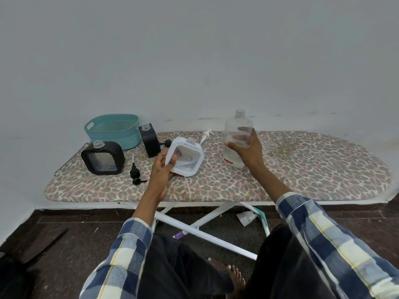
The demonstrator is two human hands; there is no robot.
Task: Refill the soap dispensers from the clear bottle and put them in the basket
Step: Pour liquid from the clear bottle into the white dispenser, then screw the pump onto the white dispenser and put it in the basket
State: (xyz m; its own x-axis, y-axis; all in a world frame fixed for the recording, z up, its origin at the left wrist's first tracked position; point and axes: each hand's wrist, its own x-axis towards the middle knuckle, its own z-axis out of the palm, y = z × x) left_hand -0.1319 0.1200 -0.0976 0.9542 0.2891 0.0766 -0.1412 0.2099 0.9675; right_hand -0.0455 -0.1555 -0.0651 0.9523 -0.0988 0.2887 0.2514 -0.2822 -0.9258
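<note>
My left hand grips a white square soap dispenser by its left edge, tilted, its pump off and its neck open at the top. My right hand holds the clear bottle upright with its cap off; a little clear liquid sits at its bottom. A teal basket stands at the board's back left. Two black dispensers without pumps stand near it, one in front and one to its right.
All of it rests on a leopard-print ironing board against a white wall. Loose on the board lie a black pump, a white pump and another black pump behind the white dispenser. The board's white legs cross below.
</note>
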